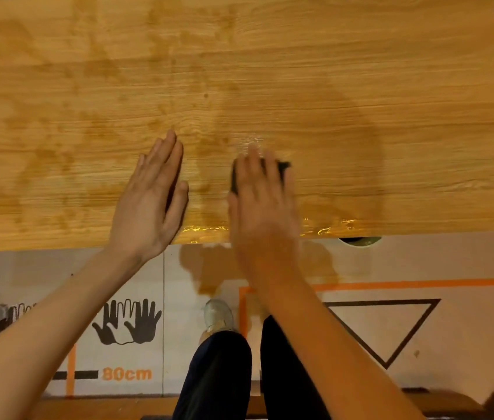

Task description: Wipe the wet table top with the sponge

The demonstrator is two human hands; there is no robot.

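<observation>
The sponge (282, 168) sits under my right hand (259, 204), near the front edge of the bench (361, 86) and about midway along it — only its dark corners show past my fingers. I judge it soft, light and soaked, so it should squash and slide easily; flat pressure from above, fingers spread over its top, looks better than pinching the sides. My right hand lies flat on it, fingers straight, blurred. My left hand (151, 195) is wide and flat beside it, holding nothing. Water glints along the front edge.
</observation>
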